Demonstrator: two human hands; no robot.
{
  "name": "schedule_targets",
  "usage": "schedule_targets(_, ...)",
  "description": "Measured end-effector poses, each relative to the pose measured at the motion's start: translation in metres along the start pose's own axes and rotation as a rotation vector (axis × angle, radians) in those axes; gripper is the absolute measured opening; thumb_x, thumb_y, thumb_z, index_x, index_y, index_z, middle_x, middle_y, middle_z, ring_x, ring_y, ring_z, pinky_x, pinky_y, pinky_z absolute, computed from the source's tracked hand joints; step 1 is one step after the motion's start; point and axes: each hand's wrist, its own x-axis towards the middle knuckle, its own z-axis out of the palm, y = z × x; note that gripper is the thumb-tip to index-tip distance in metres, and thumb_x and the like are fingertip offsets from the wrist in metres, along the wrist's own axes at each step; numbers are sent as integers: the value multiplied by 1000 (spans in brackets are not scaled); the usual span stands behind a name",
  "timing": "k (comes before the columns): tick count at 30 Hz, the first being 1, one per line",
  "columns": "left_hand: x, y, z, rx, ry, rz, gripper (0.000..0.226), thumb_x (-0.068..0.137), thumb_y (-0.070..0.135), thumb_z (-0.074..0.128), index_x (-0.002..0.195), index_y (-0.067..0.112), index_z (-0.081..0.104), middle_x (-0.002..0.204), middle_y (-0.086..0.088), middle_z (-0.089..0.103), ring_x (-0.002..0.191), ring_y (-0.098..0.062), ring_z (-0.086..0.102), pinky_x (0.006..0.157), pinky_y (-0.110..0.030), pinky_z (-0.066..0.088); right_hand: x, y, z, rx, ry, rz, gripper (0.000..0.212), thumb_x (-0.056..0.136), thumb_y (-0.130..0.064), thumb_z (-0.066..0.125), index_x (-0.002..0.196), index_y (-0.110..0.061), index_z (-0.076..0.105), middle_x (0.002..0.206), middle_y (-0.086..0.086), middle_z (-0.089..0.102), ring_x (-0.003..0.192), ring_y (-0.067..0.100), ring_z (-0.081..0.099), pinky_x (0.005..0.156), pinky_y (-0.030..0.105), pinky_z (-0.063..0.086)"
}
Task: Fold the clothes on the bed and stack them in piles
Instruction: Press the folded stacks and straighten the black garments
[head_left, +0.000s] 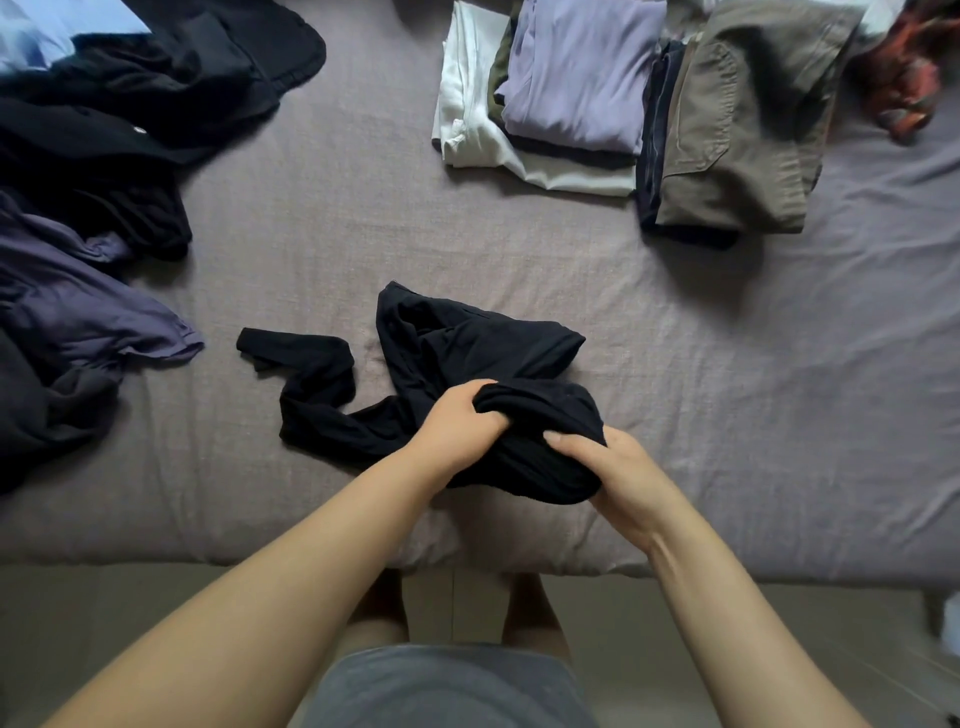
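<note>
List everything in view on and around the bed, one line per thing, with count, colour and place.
crumpled black long-sleeved garment: one, black, near edge of bed, centre, in both hands
unfolded clothes heap: one heap, black, purple and light blue, left side
folded pile with lilac top: one, lilac over white and olive, far centre
folded pile with khaki trousers: one, khaki over dark, far right
red patterned cloth: one, far right corner
mauve bedsheet: one, covers bed
hands: left and right, both gripping the black garment

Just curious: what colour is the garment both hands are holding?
Black garment, plain with no pattern, seen best in the head view.
</note>
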Motion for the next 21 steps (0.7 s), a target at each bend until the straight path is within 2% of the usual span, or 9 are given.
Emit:
schedule_targets(4, -8, 5, 7, -394, -105, -158, 16, 82, 6, 61, 93, 12, 71, 96, -5, 72, 94, -20, 65, 84, -28, 50, 4, -3, -6, -289, 209, -112, 17, 85, -9, 68, 99, -20, 69, 92, -3, 75, 93, 11, 69, 71, 17, 54)
schedule_targets(7, -8, 6, 4, -623, -230, -286, 35, 65, 18, 61, 97, 7, 67, 98, -12, 64, 88, -23, 60, 75, -30, 47, 7, -4, -7, -404, 270, -220, 16, 90, -13, 62, 101, -25, 66, 96, -7, 72, 93, 2, 66, 75, 15, 51)
schedule_targets(8, -9, 8, 4, -592, -293, -290, 38, 64, 21, 61, 99, 8, 66, 98, -12, 63, 87, -23, 58, 72, -29, 46, 9, -4, -7, -358, 284, -230, 18, 92, -14, 58, 105, -25, 65, 100, -6, 72, 97, 4, 66, 80, 18, 51)
schedule_targets(10, -9, 12, 4, -492, -364, -252, 38, 65, 27, 63, 98, 7, 64, 95, -12, 61, 87, -25, 56, 70, -30, 45, 12, -1, -4, -63, 271, -170, 22, 95, -11, 52, 113, -15, 65, 107, 3, 71, 103, 14, 66, 83, 26, 53)
schedule_targets(13, 0, 11, 6, -315, -237, -148, 34, 71, 32, 68, 90, 4, 66, 86, -7, 64, 83, -19, 59, 76, -32, 45, 10, 2, 0, 303, 191, -87, 29, 96, -9, 47, 120, -2, 61, 113, 16, 68, 104, 23, 65, 84, 30, 56)
schedule_targets(15, 4, 9, 9, -215, -170, -114, 22, 81, 27, 65, 80, 4, 67, 78, -1, 66, 76, -14, 61, 75, -30, 46, 5, 3, 2, 458, 110, -71, 31, 94, -10, 44, 117, 0, 62, 112, 18, 67, 103, 24, 65, 89, 31, 54)
schedule_targets(17, 6, 9, 10, -277, -217, -193, 14, 84, 17, 62, 70, 14, 65, 70, 2, 64, 69, -14, 59, 69, -26, 46, -1, 5, 6, 591, 15, -61, 33, 92, -16, 45, 112, -1, 66, 109, 16, 68, 101, 24, 66, 96, 34, 50)
schedule_targets(19, 7, 10, 10, -324, -293, -242, 12, 84, 14, 64, 73, 17, 65, 72, 0, 65, 71, -15, 60, 69, -27, 48, -5, 7, 8, 679, -30, -70, 38, 91, -22, 46, 116, -1, 65, 119, 17, 65, 111, 26, 63, 100, 38, 47)
schedule_targets(21, 11, 10, 8, -186, -274, -159, 5, 86, 17, 68, 82, 18, 66, 81, 0, 66, 78, -15, 61, 76, -28, 49, -6, 9, 8, 724, -51, -84, 45, 89, -24, 49, 127, 0, 58, 131, 19, 58, 120, 29, 57, 101, 40, 46)
